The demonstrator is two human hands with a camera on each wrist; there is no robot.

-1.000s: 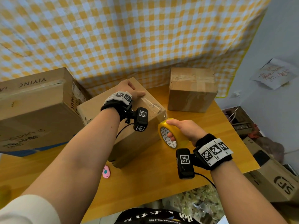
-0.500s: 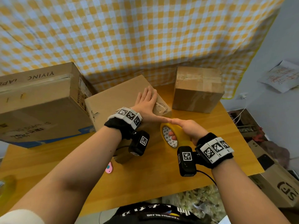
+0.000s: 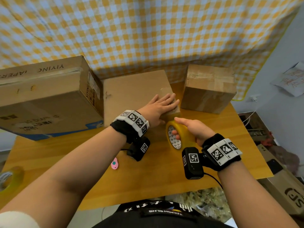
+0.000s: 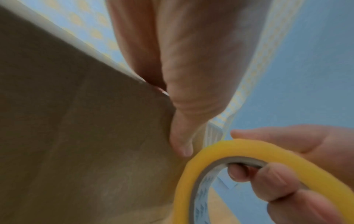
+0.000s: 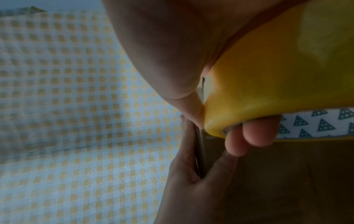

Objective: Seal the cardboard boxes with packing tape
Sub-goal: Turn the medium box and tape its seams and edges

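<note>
L hand flat on middle box top, 3 o'clock edge | R hand grips yellow tape roll, fingers through core, just beside box | 3 boxes on table

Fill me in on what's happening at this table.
A person is taping up the middle cardboard box. The left hand lies flat on its top near the right edge, fingers straight, thumb down the side. The right hand grips a yellow tape roll close against that side, fingers through the core. Two more boxes flank it; a pink object lies on the table.
</note>
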